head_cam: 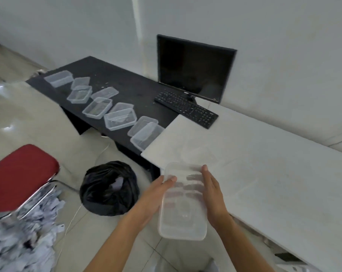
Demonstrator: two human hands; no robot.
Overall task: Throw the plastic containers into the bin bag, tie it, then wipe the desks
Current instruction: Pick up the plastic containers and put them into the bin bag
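Here hands (156, 197) (213, 195) grip clear rectangular container (183, 218).

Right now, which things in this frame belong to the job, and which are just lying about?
Job: clear container held by left hand and right hand; other containers on the black desk; bin bag; white desk.
Lying about: monitor; keyboard; red chair; shredded paper.

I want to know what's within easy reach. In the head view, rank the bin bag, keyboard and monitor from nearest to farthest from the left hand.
1. Bin bag: low down, just left of the left hand.
2. Keyboard: farther ahead, slightly right.
3. Monitor: behind the keyboard, farthest back.
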